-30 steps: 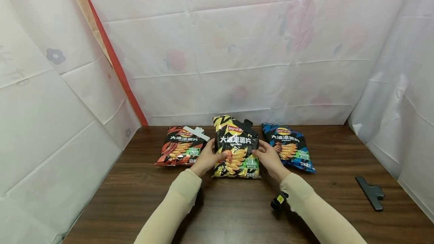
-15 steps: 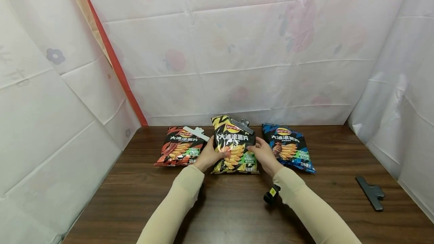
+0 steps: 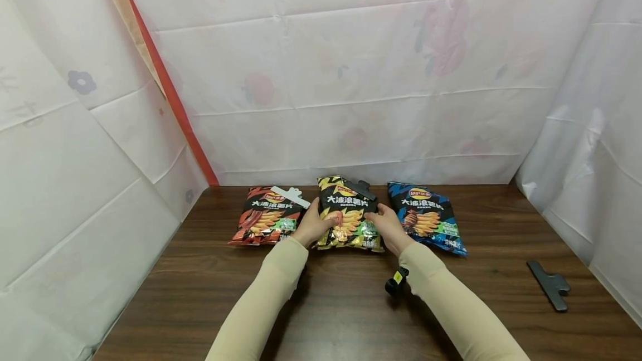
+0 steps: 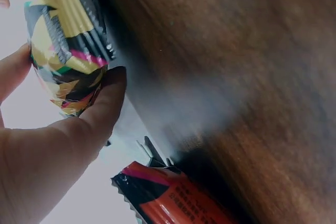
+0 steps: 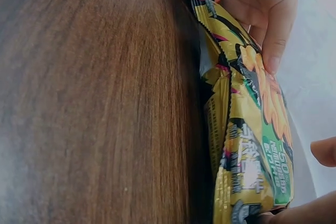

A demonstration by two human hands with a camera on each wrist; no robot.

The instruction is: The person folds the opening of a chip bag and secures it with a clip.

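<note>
In the head view a yellow-and-black potato chip bag (image 3: 347,222) lies face up between both hands. A dark bag clip (image 3: 359,189) sits aslant across its upper right corner. My left hand (image 3: 312,224) grips the left side, thumb on the front; the left wrist view shows the thumb and fingers around the bag's edge. On the opposite side, my right hand (image 3: 391,227) holds the right edge with its thumb over the front. In the right wrist view that thumb (image 5: 324,151) looks slightly apart from the surface, while a finger is at the lower edge.
Left of the hands lies a red chip bag (image 3: 266,216) with a white clip (image 3: 291,196). A blue chip bag (image 3: 426,217) lies to the right. Another dark clip (image 3: 549,286) rests near the right edge of the wooden table (image 3: 341,316). White cloth (image 3: 376,71) hangs behind.
Both hands have lowered the yellow bag toward the table's back, between the red and blue bags, and it looks flatter. The right hand has shifted slightly left. Other bags stay put.
</note>
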